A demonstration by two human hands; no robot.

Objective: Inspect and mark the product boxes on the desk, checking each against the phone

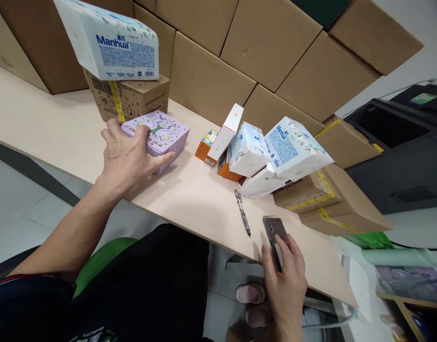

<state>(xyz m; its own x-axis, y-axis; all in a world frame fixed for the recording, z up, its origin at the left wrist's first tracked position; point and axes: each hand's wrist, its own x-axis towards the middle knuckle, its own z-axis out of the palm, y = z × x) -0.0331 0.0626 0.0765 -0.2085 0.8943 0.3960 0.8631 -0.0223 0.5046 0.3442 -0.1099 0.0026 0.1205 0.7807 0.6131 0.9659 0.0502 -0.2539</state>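
My left hand (128, 154) is wrapped over the near side of a purple printed box (168, 133), which rests on the wooden table (190, 209) beside a brown carton (143, 95). At the table's front edge, my right hand (286, 270) has its fingers around the lower part of a dark phone (274, 232) with a camera strip. The phone's upper end is near the tabletop. A pen (242, 213) lies to the left of the phone, below a group of tissue packs and small boxes.
A Manhua tissue pack (126, 47) sits on the brown carton. Two more packs (249, 149), a white box (226, 132) and orange boxes (206, 148) stand mid-table. Large cartons (207, 80) line the back; taped cartons (311, 192) and a dark machine (400, 152) are at right.
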